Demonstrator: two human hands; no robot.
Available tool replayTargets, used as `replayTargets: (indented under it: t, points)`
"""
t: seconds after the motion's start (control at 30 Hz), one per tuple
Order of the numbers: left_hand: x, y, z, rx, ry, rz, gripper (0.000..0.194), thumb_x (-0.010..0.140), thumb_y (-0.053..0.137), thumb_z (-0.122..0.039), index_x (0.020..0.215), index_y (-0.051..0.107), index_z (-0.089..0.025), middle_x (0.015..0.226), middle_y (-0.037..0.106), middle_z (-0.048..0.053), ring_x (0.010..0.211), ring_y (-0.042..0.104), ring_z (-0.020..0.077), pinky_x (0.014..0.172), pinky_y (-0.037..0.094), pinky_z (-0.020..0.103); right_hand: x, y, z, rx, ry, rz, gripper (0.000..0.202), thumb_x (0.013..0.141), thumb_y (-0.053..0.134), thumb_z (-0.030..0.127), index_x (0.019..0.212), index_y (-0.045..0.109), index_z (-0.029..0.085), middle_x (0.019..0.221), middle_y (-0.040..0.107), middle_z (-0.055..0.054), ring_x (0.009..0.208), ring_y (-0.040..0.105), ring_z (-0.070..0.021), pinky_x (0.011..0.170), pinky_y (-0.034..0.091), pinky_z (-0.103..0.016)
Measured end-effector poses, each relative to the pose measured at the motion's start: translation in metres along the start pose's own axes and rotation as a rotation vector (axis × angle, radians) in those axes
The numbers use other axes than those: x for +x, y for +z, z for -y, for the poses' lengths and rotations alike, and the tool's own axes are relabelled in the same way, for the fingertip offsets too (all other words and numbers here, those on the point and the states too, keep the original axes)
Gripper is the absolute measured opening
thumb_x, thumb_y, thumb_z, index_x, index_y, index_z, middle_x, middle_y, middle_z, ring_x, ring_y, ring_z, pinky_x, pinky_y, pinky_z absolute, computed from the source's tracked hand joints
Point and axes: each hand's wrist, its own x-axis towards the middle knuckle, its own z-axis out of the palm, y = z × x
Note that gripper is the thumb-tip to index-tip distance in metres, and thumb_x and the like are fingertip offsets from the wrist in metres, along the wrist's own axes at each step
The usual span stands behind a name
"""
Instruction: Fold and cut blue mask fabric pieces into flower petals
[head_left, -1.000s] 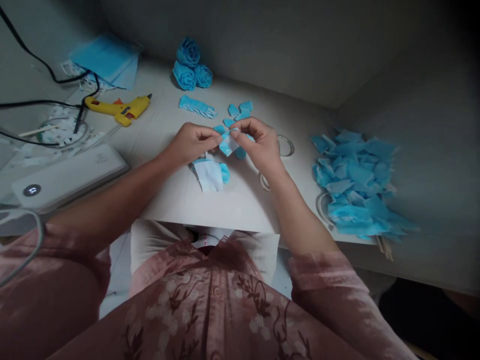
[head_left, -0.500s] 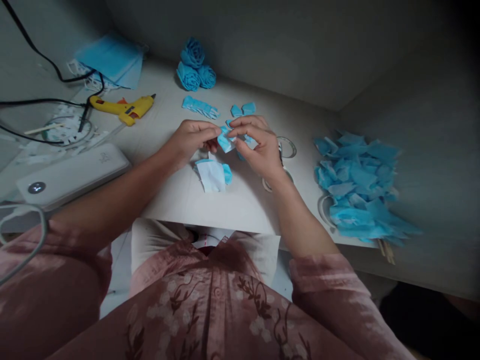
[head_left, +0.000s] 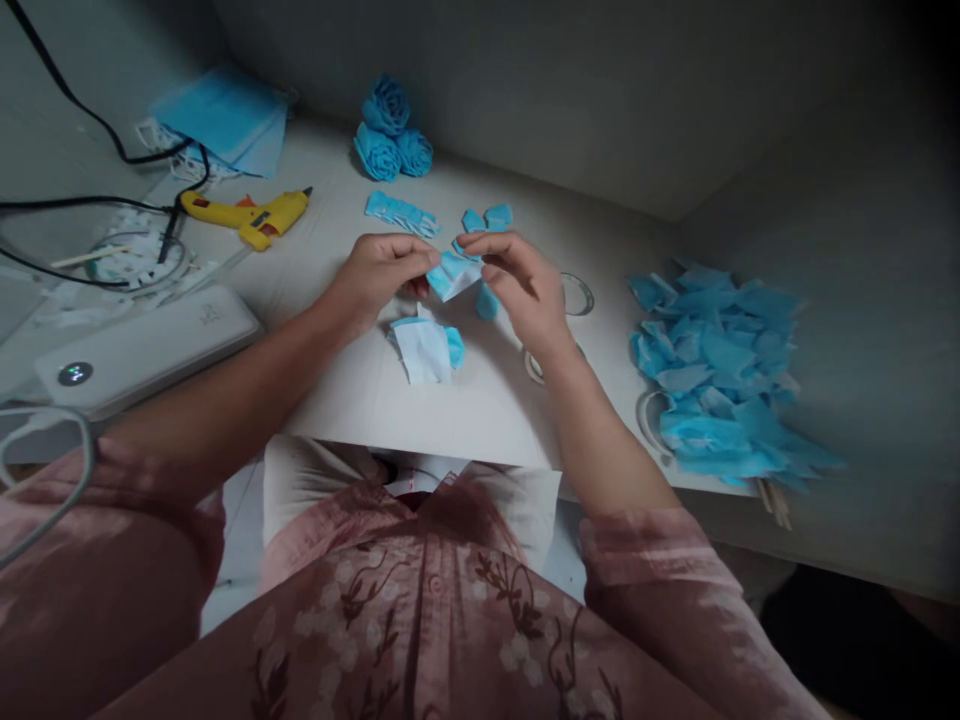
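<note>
My left hand (head_left: pixel 386 275) is closed in a pinch on the left end of a small blue-and-white mask fabric piece (head_left: pixel 454 277). Thumb and fingers of my right hand (head_left: pixel 521 285) are apart around the piece's right corner, which lies close to the thumb. Just below the hands rests a loose stack of cut fabric pieces (head_left: pixel 424 350), white side up. A blue cut piece (head_left: pixel 487 302) lies beneath my right hand, and small blue cut pieces (head_left: pixel 496 217) sit beyond it.
Blue fabric roses (head_left: pixel 386 125), a row of blue strips (head_left: pixel 401 214) and a yellow glue gun (head_left: pixel 274 218) stand further back. Face masks (head_left: pixel 225 118) and a white power bank (head_left: pixel 150 345) are at left. Tape rolls (head_left: pixel 577 294) and a heap of blue petals (head_left: pixel 712 350) lie right.
My right thumb and fingers have spread apart and shifted slightly right. More of the fabric piece shows, lying flatter between the hands. My left hand keeps its pinch.
</note>
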Motion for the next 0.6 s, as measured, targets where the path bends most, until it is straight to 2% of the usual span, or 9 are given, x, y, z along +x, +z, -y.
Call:
replayTargets:
  t: [0.1, 0.2, 0.27, 0.43, 0.6]
  points:
    - [0.002, -0.001, 0.003, -0.019, 0.056, -0.008, 0.021, 0.090, 0.071, -0.010, 0.070, 0.073, -0.016, 0.057, 0.064, -0.003, 0.052, 0.057, 0.0080, 0.057, 0.045, 0.020, 0.001, 0.000, 0.002, 0.171, 0.184, -0.078, 0.032, 0.096, 0.067, 0.052, 0.119, 0.070, 0.030, 0.124, 0.079, -0.004, 0.124, 0.072, -0.0236, 0.112, 0.055, -0.044]
    - [0.000, 0.000, 0.001, -0.002, 0.077, -0.014, 0.019, 0.089, 0.075, -0.014, 0.070, 0.073, -0.015, 0.057, 0.063, -0.003, 0.052, 0.057, 0.0073, 0.056, 0.044, 0.019, 0.003, 0.004, -0.004, 0.150, 0.299, -0.058, 0.051, 0.087, 0.074, 0.068, 0.119, 0.072, 0.028, 0.123, 0.078, -0.003, 0.120, 0.071, -0.0234, 0.108, 0.057, -0.043]
    - [-0.002, 0.001, -0.001, 0.026, 0.081, -0.019, 0.020, 0.090, 0.075, -0.016, 0.070, 0.073, -0.015, 0.058, 0.063, -0.003, 0.053, 0.057, 0.0075, 0.057, 0.045, 0.019, 0.003, 0.007, -0.010, 0.138, 0.318, -0.047, 0.059, 0.080, 0.077, 0.075, 0.114, 0.073, 0.027, 0.118, 0.077, -0.003, 0.111, 0.071, -0.0217, 0.100, 0.059, -0.040]
    - [-0.005, 0.003, -0.005, 0.047, 0.061, -0.007, 0.024, 0.092, 0.073, -0.017, 0.069, 0.071, -0.014, 0.058, 0.064, -0.002, 0.053, 0.058, 0.0077, 0.058, 0.045, 0.020, 0.001, 0.014, -0.016, 0.212, 0.374, -0.075, 0.053, 0.075, 0.082, 0.074, 0.091, 0.070, 0.025, 0.084, 0.066, 0.002, 0.080, 0.061, -0.0146, 0.076, 0.054, -0.030]
    - [-0.006, 0.004, -0.007, -0.041, -0.006, 0.033, 0.037, 0.103, 0.061, -0.027, 0.070, 0.071, -0.014, 0.059, 0.066, 0.000, 0.052, 0.062, 0.0087, 0.055, 0.046, 0.020, 0.002, 0.016, -0.015, 0.227, 0.379, -0.099, 0.053, 0.075, 0.082, 0.072, 0.084, 0.065, 0.023, 0.078, 0.064, 0.003, 0.073, 0.055, -0.0120, 0.069, 0.048, -0.027]
